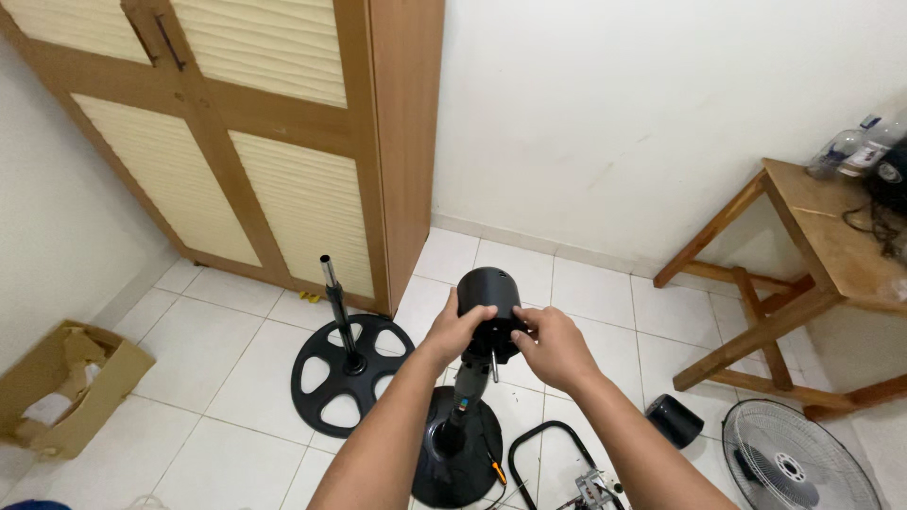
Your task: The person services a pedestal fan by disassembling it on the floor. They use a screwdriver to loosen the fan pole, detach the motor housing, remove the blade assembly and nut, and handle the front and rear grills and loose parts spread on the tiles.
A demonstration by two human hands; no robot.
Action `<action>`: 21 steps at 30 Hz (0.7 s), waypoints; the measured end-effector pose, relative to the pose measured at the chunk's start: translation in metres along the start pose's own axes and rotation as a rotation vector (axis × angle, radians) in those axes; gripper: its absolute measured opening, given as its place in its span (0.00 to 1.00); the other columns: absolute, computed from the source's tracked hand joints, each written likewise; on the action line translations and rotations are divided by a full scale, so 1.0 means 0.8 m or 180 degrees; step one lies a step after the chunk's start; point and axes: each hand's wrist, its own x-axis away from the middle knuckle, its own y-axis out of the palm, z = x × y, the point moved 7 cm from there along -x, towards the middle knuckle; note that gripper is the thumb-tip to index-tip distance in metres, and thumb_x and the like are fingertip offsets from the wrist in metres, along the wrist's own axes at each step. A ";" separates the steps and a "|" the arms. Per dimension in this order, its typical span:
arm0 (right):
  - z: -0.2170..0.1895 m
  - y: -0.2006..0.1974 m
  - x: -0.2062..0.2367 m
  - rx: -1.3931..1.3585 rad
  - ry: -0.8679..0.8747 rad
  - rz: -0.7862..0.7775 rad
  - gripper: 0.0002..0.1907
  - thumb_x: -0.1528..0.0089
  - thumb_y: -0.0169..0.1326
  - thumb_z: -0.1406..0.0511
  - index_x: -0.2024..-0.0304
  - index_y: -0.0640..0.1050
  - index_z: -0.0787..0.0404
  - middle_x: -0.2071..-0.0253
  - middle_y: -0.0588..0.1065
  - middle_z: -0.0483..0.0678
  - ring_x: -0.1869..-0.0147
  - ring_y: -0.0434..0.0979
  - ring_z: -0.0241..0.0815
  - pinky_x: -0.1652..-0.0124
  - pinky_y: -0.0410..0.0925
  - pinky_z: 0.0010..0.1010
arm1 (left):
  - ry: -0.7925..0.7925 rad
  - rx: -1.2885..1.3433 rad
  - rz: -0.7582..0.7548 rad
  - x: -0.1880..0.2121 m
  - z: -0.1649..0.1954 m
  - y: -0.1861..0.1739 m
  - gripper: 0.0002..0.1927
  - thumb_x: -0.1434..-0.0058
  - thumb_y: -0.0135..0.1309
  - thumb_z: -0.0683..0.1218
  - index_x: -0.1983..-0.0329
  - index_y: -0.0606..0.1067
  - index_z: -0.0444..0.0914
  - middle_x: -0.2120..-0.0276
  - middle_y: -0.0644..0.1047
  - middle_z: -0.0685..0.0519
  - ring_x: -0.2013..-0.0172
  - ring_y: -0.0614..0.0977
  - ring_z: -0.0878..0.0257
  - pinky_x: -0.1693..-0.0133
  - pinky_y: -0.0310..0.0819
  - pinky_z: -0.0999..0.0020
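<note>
A black fan motor housing (487, 288) sits atop a black stand pole (466, 397) that rises from a round black base (444, 467). My left hand (458, 329) grips the housing's left side. My right hand (551, 345) holds its right side, fingers pinched at the housing's front. A thin metal shaft (493, 366) sticks down from the motor between my hands.
A second round spoked base with a metal pole (346, 364) stands to the left by a wooden louvred wardrobe (283, 142). A fan grille (798, 463), a black cap (675, 420), a cable loop (548, 453), a torn cardboard box (66, 387) and a wooden table (812, 246) surround me.
</note>
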 end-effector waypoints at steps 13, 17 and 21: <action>0.051 0.026 0.024 -0.0949 0.0269 -0.0308 0.33 0.39 0.56 0.59 0.31 0.66 0.54 0.38 0.74 0.50 0.37 0.76 0.44 0.43 0.70 0.37 | -0.0049 -0.0426 0.0639 0.012 -0.034 -0.031 0.54 0.43 0.59 0.66 0.23 0.49 0.37 0.35 0.68 0.37 0.36 0.74 0.49 0.39 0.69 0.60; 0.073 0.038 0.046 -0.1357 0.0642 -0.0466 0.31 0.38 0.55 0.59 0.33 0.68 0.55 0.42 0.79 0.52 0.41 0.81 0.45 0.44 0.73 0.36 | 0.0297 -0.0205 0.0836 0.050 -0.026 -0.048 0.40 0.40 0.57 0.58 0.28 0.61 0.37 0.39 0.73 0.40 0.39 0.77 0.50 0.41 0.70 0.59; 0.073 0.047 0.061 -0.1376 0.0714 -0.0384 0.27 0.37 0.56 0.59 0.36 0.73 0.58 0.51 0.82 0.52 0.50 0.81 0.41 0.50 0.72 0.33 | 0.0808 -0.0530 0.0982 0.073 0.016 -0.059 0.28 0.40 0.56 0.53 0.37 0.73 0.39 0.43 0.80 0.45 0.45 0.83 0.53 0.45 0.76 0.60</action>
